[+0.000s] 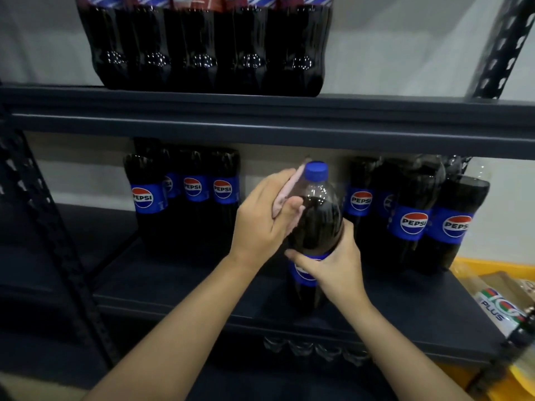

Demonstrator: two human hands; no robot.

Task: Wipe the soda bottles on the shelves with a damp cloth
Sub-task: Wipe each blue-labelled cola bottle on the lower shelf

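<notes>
Bottle in hand (314, 224) was a Pepsi with a blue cap (316, 171), standing upright near the front edge of the middle shelf (173, 285), in the gap between two groups of like bottles. You were mid-wipe on it, working the upper part.

Your right hand (333, 267) gripped the bottle at its label, fingers curled round the front and the thumb up along the right side, which steadied it on the board. Your left hand (266, 212) pressed a pink cloth (285, 195) against the bottle's left shoulder, just under the cap. The fingers lay fairly straight and close together over the cloth, the thumb tucked along it. The cloth touched the neck and shoulder only; the label band and the lower body sat below its reach.

My reading is that this bottle was partly done at best. The next move would call for you to draw the cloth down or round the body while the right hand turned or shifted its hold, since that hand covered the very label that needs wiping. Then the bottle wants setting back among its fellows.

To the left stood a cluster of Pepsi bottles (185, 195), to the right another (411, 215), both further back on the same shelf. A wrapped pack of dark bottles (208, 50) sat on the upper shelf (405, 117). Whether any of those had been wiped, I cannot tell.
</notes>
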